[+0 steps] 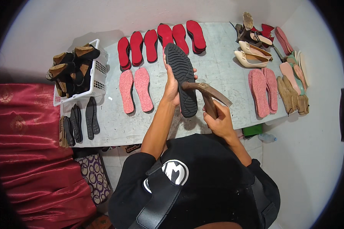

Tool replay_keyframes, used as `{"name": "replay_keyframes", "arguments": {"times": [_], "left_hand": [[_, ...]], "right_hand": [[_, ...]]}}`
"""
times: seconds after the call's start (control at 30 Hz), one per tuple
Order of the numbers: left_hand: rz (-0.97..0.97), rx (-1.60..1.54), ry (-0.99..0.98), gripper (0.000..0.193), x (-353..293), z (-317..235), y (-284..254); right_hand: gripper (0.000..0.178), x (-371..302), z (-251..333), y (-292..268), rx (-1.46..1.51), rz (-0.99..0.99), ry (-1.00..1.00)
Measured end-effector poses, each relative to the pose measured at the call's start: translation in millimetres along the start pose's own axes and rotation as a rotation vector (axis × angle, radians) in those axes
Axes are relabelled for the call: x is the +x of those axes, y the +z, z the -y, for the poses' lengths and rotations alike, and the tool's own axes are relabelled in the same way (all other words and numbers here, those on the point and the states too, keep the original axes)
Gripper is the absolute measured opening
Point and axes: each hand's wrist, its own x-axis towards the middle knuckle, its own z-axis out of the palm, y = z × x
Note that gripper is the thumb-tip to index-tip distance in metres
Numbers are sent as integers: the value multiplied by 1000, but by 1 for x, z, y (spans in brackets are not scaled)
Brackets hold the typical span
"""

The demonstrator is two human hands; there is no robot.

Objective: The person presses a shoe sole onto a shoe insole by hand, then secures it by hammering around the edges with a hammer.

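Observation:
A black shoe sole, its ridged tread facing up and a pink layer showing along its edge, is gripped in my left hand. The fingers wrap beneath it, and some tips show at its right side. My right hand is closed around the wooden handle of a hammer. The hammer's round face lies over the middle of the tread; whether it touches cannot be made out. On the table left of the sole lie two pink speckled insoles.
Several red insoles line the back of the table. A white basket of shoes stands at the left, with black soles before it. Cream shoes, stacked pink insoles and brown shoe forms occupy the right.

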Motion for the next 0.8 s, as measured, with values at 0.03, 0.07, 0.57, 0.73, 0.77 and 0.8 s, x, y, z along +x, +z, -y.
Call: {"name": "replay_keyframes", "arguments": {"times": [0.03,0.07,0.57,0.73,0.77,0.8], "left_hand": [[-23,-12,-11,77,2,-1,-1],[-46,-24,-23,72,3,-2,-1],[-13,-97,-81,64,12,-1,-11],[-143,-89,58,63,17,2,-9],[-143,-89,57,63,17,2,-10],[-110,-150,20,64,16,2,-12]], "right_hand": [[10,-1,2,0,15,-8,10],[10,-2,6,-2,15,-6,11],[12,-15,11,-7,32,11,13],[19,-22,-5,-8,-14,95,28],[21,-23,-7,-9,-59,141,72],[21,-24,-6,-9,-59,140,73]]}}
